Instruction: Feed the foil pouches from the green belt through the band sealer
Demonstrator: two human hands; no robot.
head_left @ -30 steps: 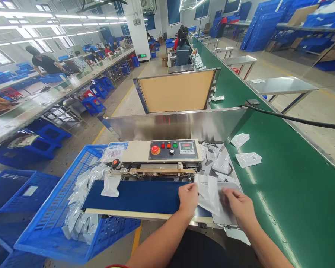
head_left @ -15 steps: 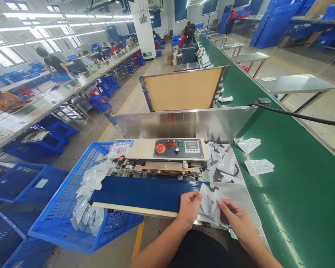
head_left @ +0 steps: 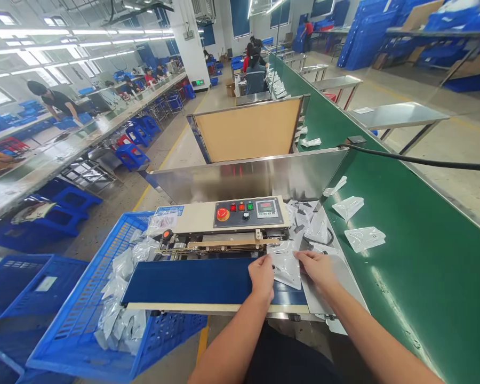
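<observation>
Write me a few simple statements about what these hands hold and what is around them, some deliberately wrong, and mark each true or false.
1. The left hand and right hand hold the same white pouch. True.
2. The crate stands right of the blue belt. False: the blue crate is at the left end of the blue belt, with many crumpled pouches inside.
3. The control panel has a round red button. True.
4. The long surface at the right is yellow. False: the long surface is green, and loose pouches lie on it.
</observation>
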